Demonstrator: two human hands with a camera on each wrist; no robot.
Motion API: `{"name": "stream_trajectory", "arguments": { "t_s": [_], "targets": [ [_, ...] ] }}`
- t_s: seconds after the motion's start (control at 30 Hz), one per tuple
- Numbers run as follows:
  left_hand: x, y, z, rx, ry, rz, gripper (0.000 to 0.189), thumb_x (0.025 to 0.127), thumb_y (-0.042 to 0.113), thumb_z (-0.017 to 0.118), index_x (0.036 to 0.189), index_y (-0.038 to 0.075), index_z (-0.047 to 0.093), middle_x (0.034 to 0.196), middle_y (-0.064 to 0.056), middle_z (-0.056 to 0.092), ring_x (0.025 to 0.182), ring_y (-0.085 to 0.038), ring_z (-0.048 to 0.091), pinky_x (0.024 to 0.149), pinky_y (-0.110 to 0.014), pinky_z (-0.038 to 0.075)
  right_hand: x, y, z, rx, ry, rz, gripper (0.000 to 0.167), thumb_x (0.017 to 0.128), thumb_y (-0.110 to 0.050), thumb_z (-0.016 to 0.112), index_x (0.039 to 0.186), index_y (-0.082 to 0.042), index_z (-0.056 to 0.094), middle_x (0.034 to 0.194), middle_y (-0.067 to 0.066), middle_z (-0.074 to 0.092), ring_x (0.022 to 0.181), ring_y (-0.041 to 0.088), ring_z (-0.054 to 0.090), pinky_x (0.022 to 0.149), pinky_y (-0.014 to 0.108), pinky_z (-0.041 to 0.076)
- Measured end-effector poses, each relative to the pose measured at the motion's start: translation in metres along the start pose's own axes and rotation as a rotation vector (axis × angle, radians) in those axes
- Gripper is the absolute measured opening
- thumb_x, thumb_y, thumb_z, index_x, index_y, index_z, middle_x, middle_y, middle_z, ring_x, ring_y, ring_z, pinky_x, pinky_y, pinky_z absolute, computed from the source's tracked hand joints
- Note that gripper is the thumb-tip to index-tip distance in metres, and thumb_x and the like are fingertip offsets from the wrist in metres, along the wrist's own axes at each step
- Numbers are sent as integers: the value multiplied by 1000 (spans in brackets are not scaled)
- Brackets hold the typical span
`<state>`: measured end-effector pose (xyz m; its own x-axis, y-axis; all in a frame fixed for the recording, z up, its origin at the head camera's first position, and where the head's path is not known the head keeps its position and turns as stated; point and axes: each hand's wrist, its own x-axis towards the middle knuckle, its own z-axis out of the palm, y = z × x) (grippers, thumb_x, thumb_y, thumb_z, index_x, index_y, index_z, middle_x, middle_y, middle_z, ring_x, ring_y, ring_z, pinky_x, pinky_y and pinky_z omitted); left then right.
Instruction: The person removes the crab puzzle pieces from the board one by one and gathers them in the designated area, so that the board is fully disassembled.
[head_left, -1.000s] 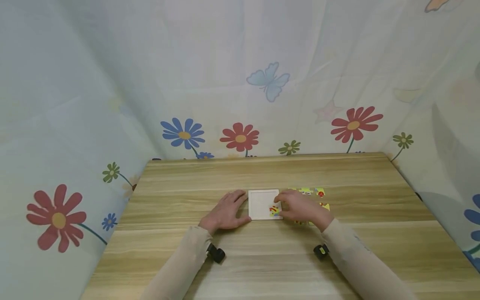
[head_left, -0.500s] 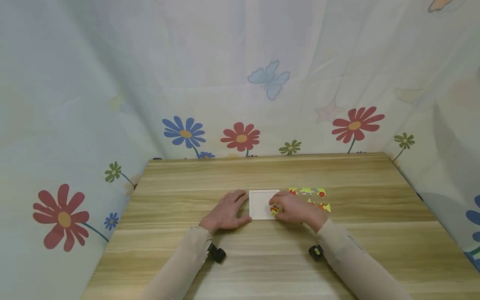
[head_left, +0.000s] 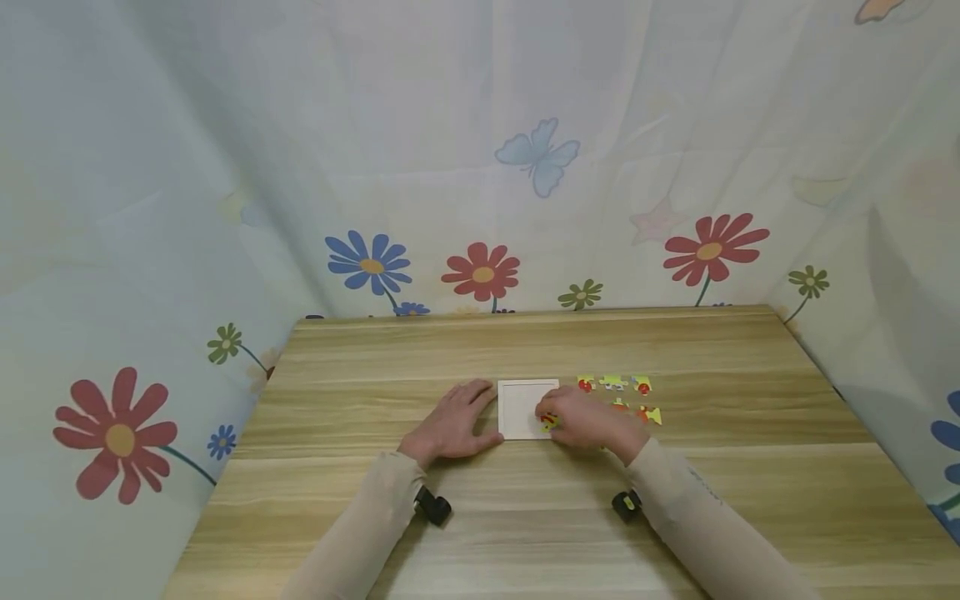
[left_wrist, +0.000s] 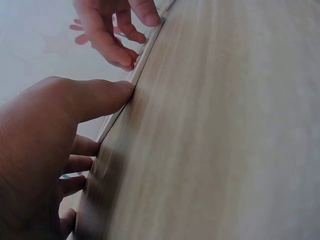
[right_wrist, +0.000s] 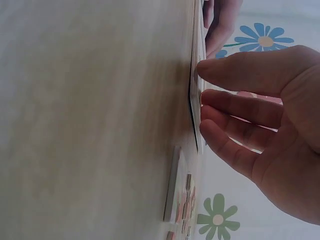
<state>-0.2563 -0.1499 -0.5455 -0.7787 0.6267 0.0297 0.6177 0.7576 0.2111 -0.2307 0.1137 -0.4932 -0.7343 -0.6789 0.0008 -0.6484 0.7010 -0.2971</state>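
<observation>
A small white puzzle tray (head_left: 519, 412) lies flat on the table. My left hand (head_left: 450, 425) rests at its left side, thumb and fingers spread along that edge; the left wrist view shows the thumb tip touching the rim. Over the tray's lower right corner is my right hand (head_left: 588, 419), its fingertips on a yellow and red jigsaw piece (head_left: 549, 422) that lies there. In the right wrist view the thumb and fingers of the right hand (right_wrist: 270, 110) are nearly straight and point down at the tray. The hand partly hides the piece.
Right of the tray, several loose jigsaw pieces (head_left: 612, 382) lie on the wooden table (head_left: 480, 525) in rows, some hidden under the right hand. A flower-printed curtain (head_left: 420, 192) stands behind the table's back edge. Each wrist carries a small black camera.
My right hand has shifted slightly left over the tray's corner, uncovering more loose pieces on the right. The left hand and the tray have stayed in place.
</observation>
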Motion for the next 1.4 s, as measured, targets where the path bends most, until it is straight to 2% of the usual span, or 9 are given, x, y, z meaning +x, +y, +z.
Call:
{"name": "stream_trajectory", "arguments": {
  "t_s": [0.3,0.67,1.0,1.4],
  "targets": [
    [1,1,-1,-5,-6,0,82,90,63,52,151,10,36,154,-7,33,144,-23,28,120,-44,21,1,3,1,-2,-13,-23,23,82,-6,74,105,-7,68,111,7,65,107,26,59,99,45,47],
    [0,0,-1,1,-21,-21,82,90,63,52,151,11,35,155,-6,32,145,-21,27,120,-43,20,5,5,0,45,-55,4,27,82,-6,74,108,-8,68,114,5,62,109,24,56,96,42,48],
    [1,0,-3,-9,-1,-10,81,90,61,53,151,10,36,154,-8,33,144,-23,29,120,-44,21,5,4,0,2,-9,-13,27,80,-6,75,106,-8,70,112,6,61,106,24,54,92,41,48],
    [0,1,-1,-8,5,3,81,90,61,54,150,9,37,153,-8,35,143,-23,31,119,-44,22,3,7,4,30,16,15,26,77,-6,76,102,-9,68,107,3,63,100,21,54,88,39,49]
  ]
}}
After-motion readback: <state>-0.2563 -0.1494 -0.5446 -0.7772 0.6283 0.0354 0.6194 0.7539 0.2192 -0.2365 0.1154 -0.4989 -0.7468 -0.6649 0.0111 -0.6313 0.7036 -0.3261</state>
